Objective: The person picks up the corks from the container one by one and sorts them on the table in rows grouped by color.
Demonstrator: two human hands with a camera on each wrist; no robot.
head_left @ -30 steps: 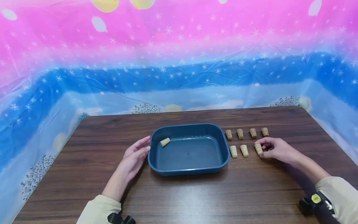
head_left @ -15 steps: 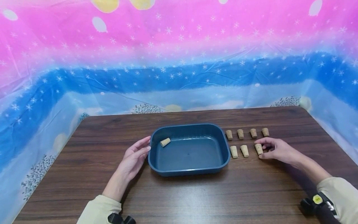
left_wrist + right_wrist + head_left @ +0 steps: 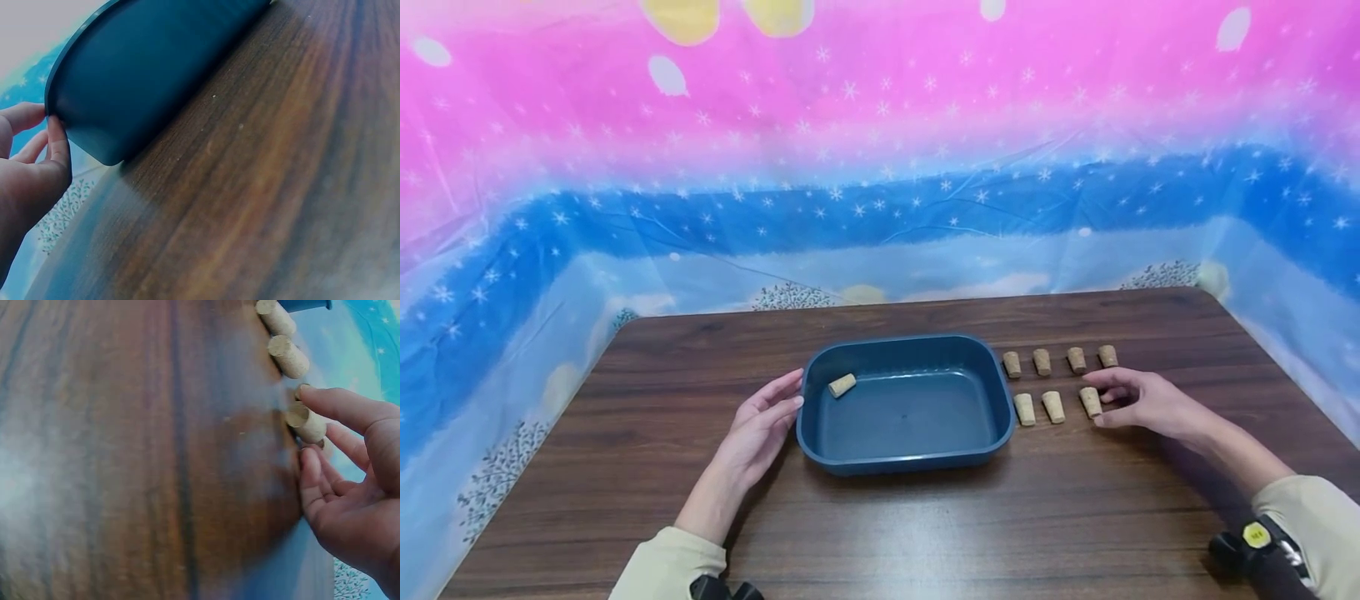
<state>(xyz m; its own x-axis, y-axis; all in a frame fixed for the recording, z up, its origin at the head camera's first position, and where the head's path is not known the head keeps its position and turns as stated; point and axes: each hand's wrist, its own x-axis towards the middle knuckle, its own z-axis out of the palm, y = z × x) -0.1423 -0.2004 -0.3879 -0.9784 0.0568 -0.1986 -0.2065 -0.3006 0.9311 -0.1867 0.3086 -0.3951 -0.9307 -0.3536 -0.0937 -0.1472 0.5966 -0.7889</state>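
My right hand (image 3: 1157,404) is around a pale tapered cork stopper (image 3: 1090,402), the rightmost of the front row. In the right wrist view, thumb and fingers lie on either side of this cork (image 3: 307,423) with small gaps, and it stands upright on the table. My left hand (image 3: 763,425) rests its fingertips against the outer left end of a dark blue plastic basin (image 3: 906,458). The left wrist view shows those fingers (image 3: 59,147) at the basin's rim. One cork (image 3: 842,385) lies on its side inside the basin, near its back left corner.
Two more pale corks, including one cork (image 3: 1053,407), stand between the basin and my right hand. Behind them is a row of several browner corks (image 3: 1042,362). All are on a dark wood table (image 3: 880,533), with a patterned cloth (image 3: 880,183) hanging behind.
My right thumb and fingers have parted from the cork they were pinching, and it stays standing in the front row. The left hand and basin keep their places.
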